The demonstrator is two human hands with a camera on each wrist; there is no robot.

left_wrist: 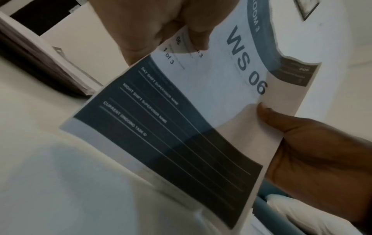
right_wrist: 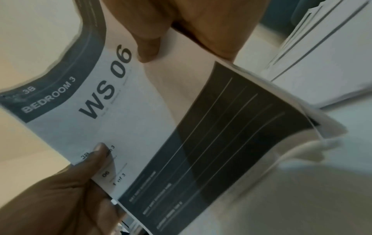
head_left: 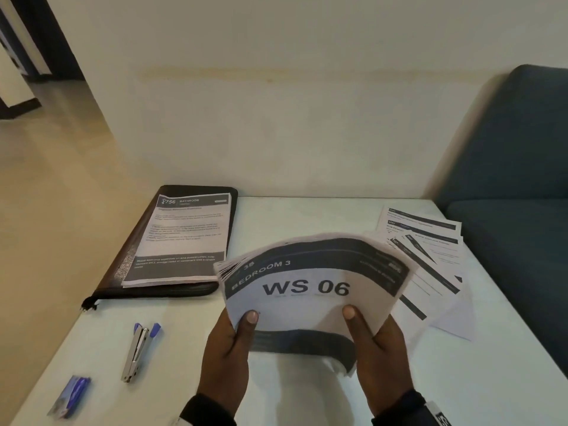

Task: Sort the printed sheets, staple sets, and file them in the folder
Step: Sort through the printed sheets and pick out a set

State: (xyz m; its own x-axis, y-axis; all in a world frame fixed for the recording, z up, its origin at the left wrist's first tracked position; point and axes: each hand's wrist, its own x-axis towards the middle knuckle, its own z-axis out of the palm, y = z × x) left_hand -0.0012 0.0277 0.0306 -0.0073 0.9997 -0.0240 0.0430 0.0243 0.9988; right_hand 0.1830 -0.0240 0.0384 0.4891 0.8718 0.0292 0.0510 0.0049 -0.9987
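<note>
The left grip (head_left: 229, 348) and right grip (head_left: 376, 348) both pinch the curled stack of sheets (head_left: 310, 290), thumbs on top, above the counter (head_left: 190, 348).

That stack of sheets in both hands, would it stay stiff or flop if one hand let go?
Probably flop: the stack of sheets already bows between the left hand and right hand. Its fanned edges suggest loose pages that may slide apart.
</note>
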